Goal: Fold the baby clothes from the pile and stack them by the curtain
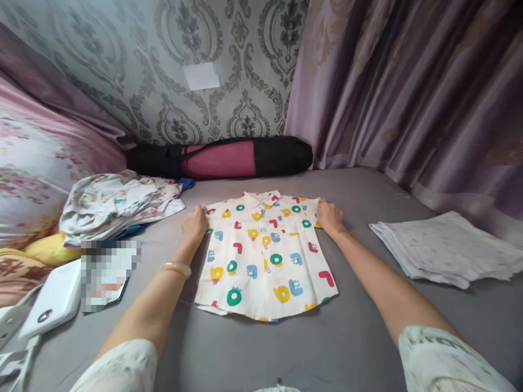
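Note:
A small white short-sleeved shirt (pixel 265 261) with coloured letter-like prints lies spread front side up on the grey sheet (pixel 351 337), its collar pointing away from me. My left hand (pixel 195 223) is closed on the end of the sleeve at the left. At the opposite sleeve end, my right hand (pixel 329 215) has its fingers closed on the cloth. Both arms reach forward on either side of the shirt, and a pale bangle (pixel 175 268) circles the left wrist.
Folded white cloths (pixel 453 245) lie at the right. On the left are a heap of printed clothes (pixel 118 204), a blurred flat device (pixel 107 275), a white power bank (pixel 53 299) and a floral pillow (pixel 28 179). A black and maroon bag (pixel 220 158) lies along the wall.

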Demonstrator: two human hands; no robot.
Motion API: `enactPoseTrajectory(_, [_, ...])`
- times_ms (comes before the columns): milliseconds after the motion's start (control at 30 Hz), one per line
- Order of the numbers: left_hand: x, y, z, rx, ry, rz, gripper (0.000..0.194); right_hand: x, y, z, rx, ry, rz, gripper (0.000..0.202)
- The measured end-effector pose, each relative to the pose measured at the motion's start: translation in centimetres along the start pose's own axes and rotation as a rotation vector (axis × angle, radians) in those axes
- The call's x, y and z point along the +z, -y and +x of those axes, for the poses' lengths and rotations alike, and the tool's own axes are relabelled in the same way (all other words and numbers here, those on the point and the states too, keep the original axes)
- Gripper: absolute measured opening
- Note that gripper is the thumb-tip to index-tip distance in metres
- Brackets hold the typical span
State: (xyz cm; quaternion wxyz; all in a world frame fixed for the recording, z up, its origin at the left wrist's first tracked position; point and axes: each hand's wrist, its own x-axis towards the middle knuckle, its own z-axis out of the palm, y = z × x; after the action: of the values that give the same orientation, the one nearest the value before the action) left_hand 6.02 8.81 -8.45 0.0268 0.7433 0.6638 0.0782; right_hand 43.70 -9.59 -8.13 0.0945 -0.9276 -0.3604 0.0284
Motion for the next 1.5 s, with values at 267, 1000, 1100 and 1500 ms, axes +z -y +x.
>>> enactPoseTrajectory(267, [0.0, 0.4, 0.9, -0.062, -0.035, 0.033, 0.036, -0.5, -0.6, 0.7, 0.1, -0.012, -0.001, 0.037])
enactPoseTrajectory(1000, [3.7, -6.4, 1.4, 0.485, 0.115, -0.024, 0.063, 3.1, 5.7, 0.1, -0.492, 0.14, -0.031, 0.062])
enactPoseTrajectory(1100, [3.6, -6.3, 1.5, 0.511, 0.118, -0.054, 0.061, 3.1, 5.3, 0.3, -0.511, 0.131, -0.003, 0.06])
enactPoseTrajectory(1500, [-2.2, 2.3, -4.9, 0.256, 0.022, -0.232, 0.035, -0.9, -0.8, -5.2, -0.316, -0.172, 0.432, 0.036])
